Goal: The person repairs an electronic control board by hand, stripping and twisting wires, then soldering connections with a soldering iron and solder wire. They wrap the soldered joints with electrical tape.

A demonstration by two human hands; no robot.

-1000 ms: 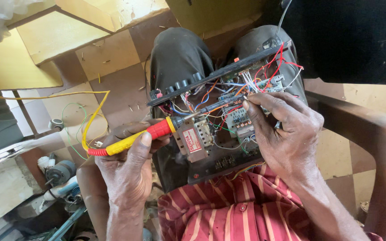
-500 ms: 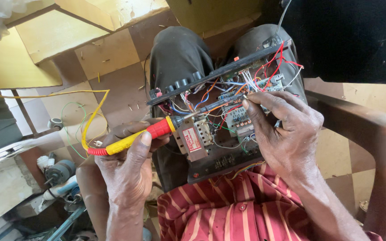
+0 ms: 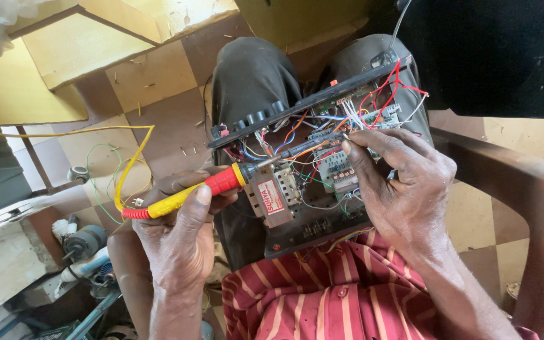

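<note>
Head view shows the left hand (image 3: 181,242) wrapped around the yellow-and-red handle of a soldering iron (image 3: 187,194), its thin metal shaft reaching into the open circuit chassis (image 3: 313,182) resting on the person's lap. That iron looks light and stiff; the insulated handle is the place to hold, since the tip is likely hot. Its yellow cord (image 3: 121,164) loops off to the left. Fingertips of the right hand (image 3: 404,186) pinch a fine wire (image 3: 341,135) among red, blue and orange leads, which look thin, bendable and fragile.
</note>
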